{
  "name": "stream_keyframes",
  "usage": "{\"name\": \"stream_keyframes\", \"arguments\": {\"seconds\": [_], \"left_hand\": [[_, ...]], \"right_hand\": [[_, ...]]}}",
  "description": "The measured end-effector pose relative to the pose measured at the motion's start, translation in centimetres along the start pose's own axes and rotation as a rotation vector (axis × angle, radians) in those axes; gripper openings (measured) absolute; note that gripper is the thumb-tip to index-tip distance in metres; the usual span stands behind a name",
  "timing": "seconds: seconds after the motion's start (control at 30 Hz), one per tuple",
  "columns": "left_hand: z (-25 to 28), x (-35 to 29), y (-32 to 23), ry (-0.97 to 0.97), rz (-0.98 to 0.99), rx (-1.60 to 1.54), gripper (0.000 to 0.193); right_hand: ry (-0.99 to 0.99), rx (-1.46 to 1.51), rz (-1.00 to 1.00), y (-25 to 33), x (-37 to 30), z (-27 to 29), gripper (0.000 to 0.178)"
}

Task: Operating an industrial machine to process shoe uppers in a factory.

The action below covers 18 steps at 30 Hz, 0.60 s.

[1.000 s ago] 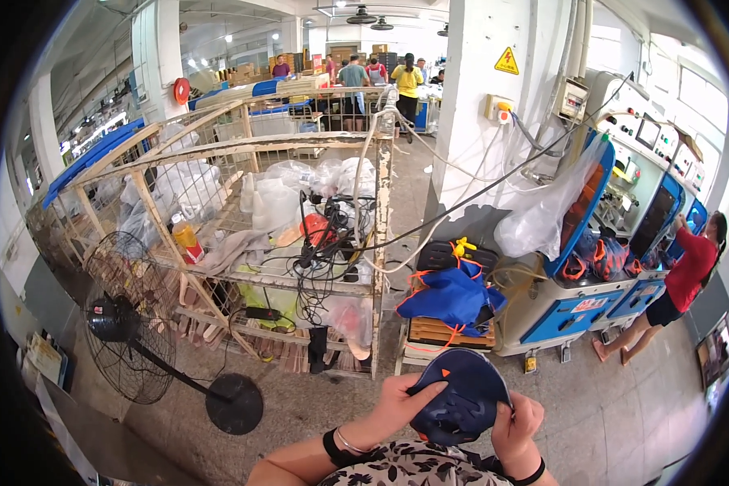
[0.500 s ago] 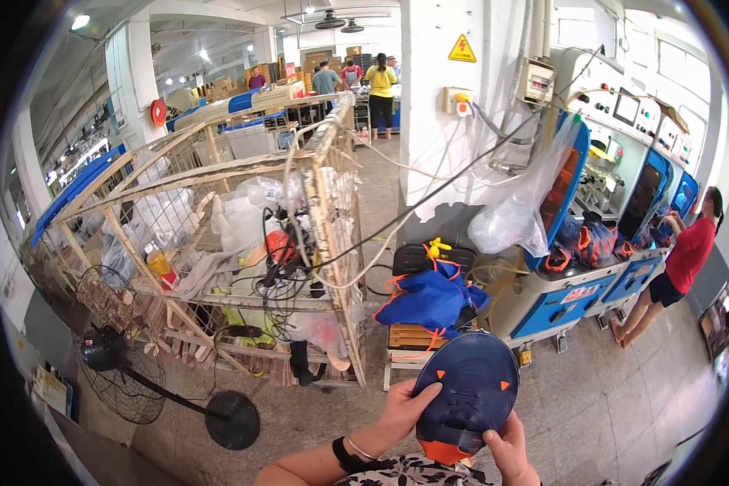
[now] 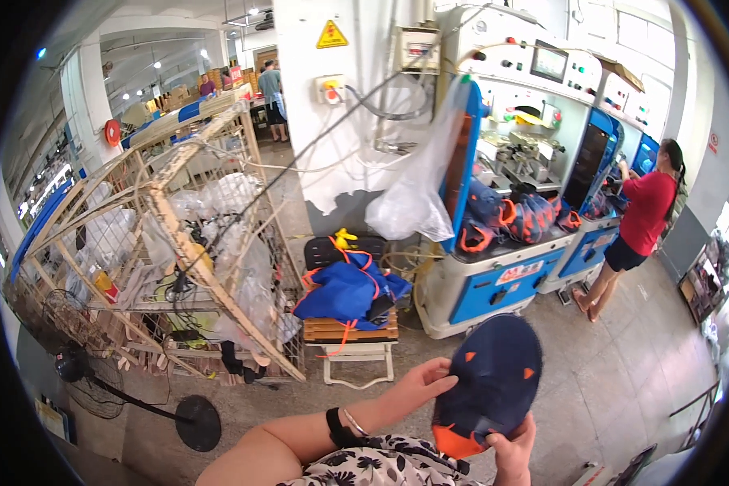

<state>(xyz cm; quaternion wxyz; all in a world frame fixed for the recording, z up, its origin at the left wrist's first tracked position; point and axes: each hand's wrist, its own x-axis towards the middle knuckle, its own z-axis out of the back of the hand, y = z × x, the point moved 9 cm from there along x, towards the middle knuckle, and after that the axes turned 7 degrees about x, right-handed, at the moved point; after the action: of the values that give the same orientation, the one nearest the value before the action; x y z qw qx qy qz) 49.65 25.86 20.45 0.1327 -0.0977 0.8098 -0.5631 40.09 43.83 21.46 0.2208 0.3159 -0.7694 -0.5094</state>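
A navy shoe upper (image 3: 498, 368) with small orange triangles and an orange lower edge is held up in front of me, tilted to the right. My right hand (image 3: 513, 445) grips its lower edge, thumb on the near face and fingers behind. At its left edge is my left hand (image 3: 417, 394), fingers bent and tips against the upper, some of them hidden. A bracelet and a black band circle my left wrist.
A blue cloth bundle (image 3: 344, 292) lies on a slatted stool (image 3: 356, 330). To the left stand a wire cage cart (image 3: 219, 283) of plastic bags and a floor fan (image 3: 198, 421). At right, several shoe uppers (image 3: 535, 219) rest on a machine (image 3: 494, 283); a person in red (image 3: 652, 202) works beyond.
My view has turned to the right, so the surroundings sit further left. The shoe upper has tilted rightward, and my left thumb has slid from its face to its edge.
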Motion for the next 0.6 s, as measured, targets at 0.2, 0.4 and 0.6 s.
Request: {"name": "stream_keyframes", "arguments": {"seconds": [0.2,0.4,0.6], "left_hand": [[-10.3,7.4,2.4,0.379,0.084,0.07,0.07],[-13.8,14.0,5.1,0.46,0.168,0.258,0.079],[-13.0,22.4,6.2,0.394,0.125,0.417,0.074]], "right_hand": [[-0.166,0.022,0.304,6.7,1.1,9.2,0.084],[-0.307,0.044,0.324,5.6,2.3,15.4,0.078],[-0.397,0.057,0.267,5.1,7.5,18.8,0.054]]}}
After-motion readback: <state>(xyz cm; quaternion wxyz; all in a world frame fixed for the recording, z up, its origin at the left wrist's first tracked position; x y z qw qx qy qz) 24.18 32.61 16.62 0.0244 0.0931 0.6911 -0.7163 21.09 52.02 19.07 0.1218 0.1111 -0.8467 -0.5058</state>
